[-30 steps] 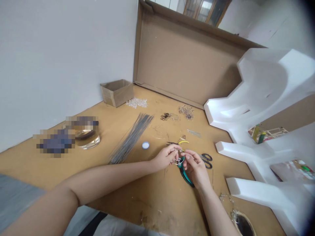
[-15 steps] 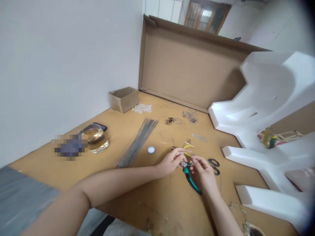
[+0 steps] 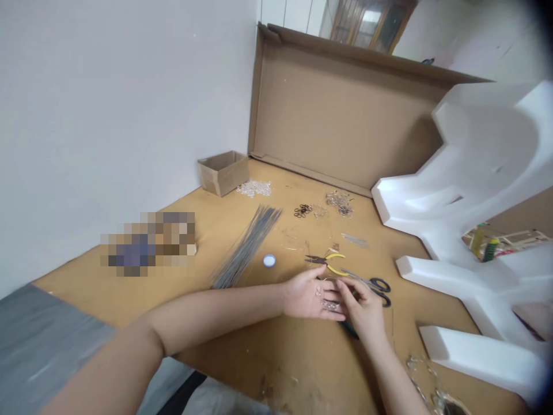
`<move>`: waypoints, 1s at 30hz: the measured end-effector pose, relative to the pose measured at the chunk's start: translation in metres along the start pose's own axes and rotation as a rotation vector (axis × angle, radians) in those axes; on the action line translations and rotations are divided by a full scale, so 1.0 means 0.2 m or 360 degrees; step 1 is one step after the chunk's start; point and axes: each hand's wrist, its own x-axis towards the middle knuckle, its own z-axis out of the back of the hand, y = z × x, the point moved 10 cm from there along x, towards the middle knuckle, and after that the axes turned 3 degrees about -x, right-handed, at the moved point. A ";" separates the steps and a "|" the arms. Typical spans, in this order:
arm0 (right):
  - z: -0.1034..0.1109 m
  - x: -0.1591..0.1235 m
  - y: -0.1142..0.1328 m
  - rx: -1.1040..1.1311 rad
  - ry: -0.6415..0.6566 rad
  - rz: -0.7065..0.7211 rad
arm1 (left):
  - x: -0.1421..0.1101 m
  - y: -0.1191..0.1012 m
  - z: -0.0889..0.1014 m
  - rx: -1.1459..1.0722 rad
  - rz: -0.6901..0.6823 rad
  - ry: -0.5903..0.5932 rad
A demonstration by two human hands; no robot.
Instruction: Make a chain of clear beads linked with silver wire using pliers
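Observation:
Palm up, my left hand (image 3: 305, 297) is open with its fingers stretched out, and small clear beads (image 3: 318, 291) lie on the palm and fingers. My right hand (image 3: 363, 305) touches its fingertips, thumb and finger pinched on a thin wire (image 3: 325, 279) that is mostly hidden. Just beyond the hands lie yellow-handled pliers (image 3: 334, 262) with their jaws pointing left. Black-handled scissors (image 3: 380, 285) rest beside my right wrist. Green-handled pliers (image 3: 349, 329) are largely covered by my hands.
Left of my hands are a white round lid (image 3: 269, 261) and a bundle of grey wires (image 3: 250, 245). Behind are clear beads (image 3: 254, 188), black rings (image 3: 303, 211), metal pieces (image 3: 339, 203) and a cardboard box (image 3: 222, 176). White foam (image 3: 432, 271) stands at right.
My left hand has turned palm up and opened, showing the beads. The wire loop seen between my hands is now mostly covered by my right fingers. The view has shifted slightly.

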 end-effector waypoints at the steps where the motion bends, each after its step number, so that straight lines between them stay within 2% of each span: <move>1: 0.01 0.00 0.00 0.0012 -0.0025 0.0005 | 0.00 0.00 0.00 -0.0011 0.0006 0.0010; 8: 0.06 -0.01 -0.09 0.0360 -0.0195 -0.0260 | -0.01 -0.02 0.03 -0.0041 -0.0039 -0.0021; 15: 0.03 -0.01 -0.12 0.0681 -0.0181 -0.0401 | -0.01 -0.08 0.03 0.0151 -0.0200 -0.0059; 18: -0.01 -0.01 -0.11 0.0711 -0.0093 -0.0412 | -0.01 -0.14 0.05 0.0355 -0.0366 -0.0157; 22: -0.09 -0.02 -0.11 0.0663 0.0144 -0.0427 | -0.02 -0.21 0.08 0.0579 -0.0553 -0.0294; 25: -0.13 -0.02 -0.09 0.0619 0.0227 -0.0405 | -0.03 -0.21 0.08 0.0755 -0.0588 -0.0323; 30: -0.13 -0.03 -0.05 0.0537 0.0252 -0.0378 | -0.01 -0.18 0.08 0.0941 -0.0538 -0.0290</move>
